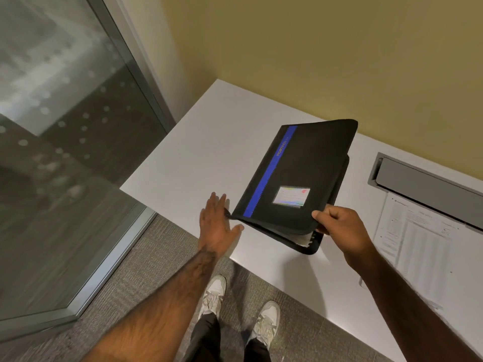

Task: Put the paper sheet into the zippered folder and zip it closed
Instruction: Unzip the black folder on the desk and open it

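Note:
A black zippered folder (300, 176) with a blue stripe and a small label lies on the white table (198, 158). Its front cover is lifted a little, and white page edges show at the near right corner. My right hand (337, 226) grips that near right corner of the cover, thumb on top. My left hand (217, 223) is flat and spread just left of the folder's near left corner, touching or nearly touching it. The printed paper sheet (423, 244) lies flat on the table to the right of my right arm.
A grey cable tray recess (428, 184) is set into the table at the back right, by the yellow wall. A glass partition with a metal frame (109, 246) stands to the left. The table's front edge runs above my shoes on the grey carpet.

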